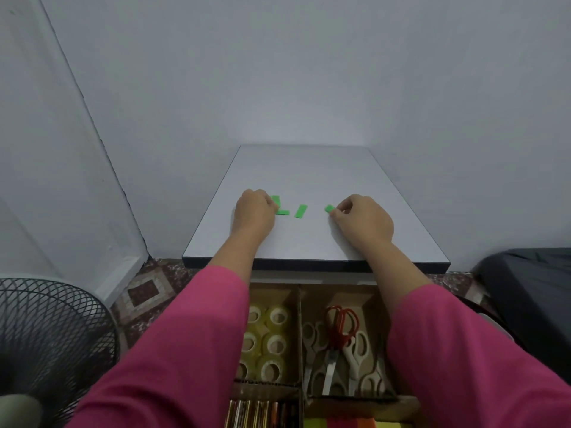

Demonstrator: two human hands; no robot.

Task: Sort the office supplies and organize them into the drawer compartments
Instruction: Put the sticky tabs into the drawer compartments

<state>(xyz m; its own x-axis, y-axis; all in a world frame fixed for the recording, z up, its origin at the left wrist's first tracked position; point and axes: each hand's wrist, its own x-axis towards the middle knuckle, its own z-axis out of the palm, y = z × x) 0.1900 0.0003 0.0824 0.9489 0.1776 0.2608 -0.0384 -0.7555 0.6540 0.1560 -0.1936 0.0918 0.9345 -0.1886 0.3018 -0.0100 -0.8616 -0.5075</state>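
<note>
On a white rectangular bench point(309, 174), two hands work well apart. The left hand point(255, 213) curls over small green paper strips point(281, 211) near the bench's middle; the right hand point(363, 220) pinches another green paper strip point(329, 208). A loose green strip point(300, 211) lies between them. Below the bench's front edge, a cardboard-divided drawer point(299, 319) holds clear tape rolls point(272, 341) and scissors point(338, 341).

Flat green paper sticky strips: one point(300, 211) mid-table, lying free; one point(329, 208) right of it; two point(279, 206) left, overlapping in an L.
</note>
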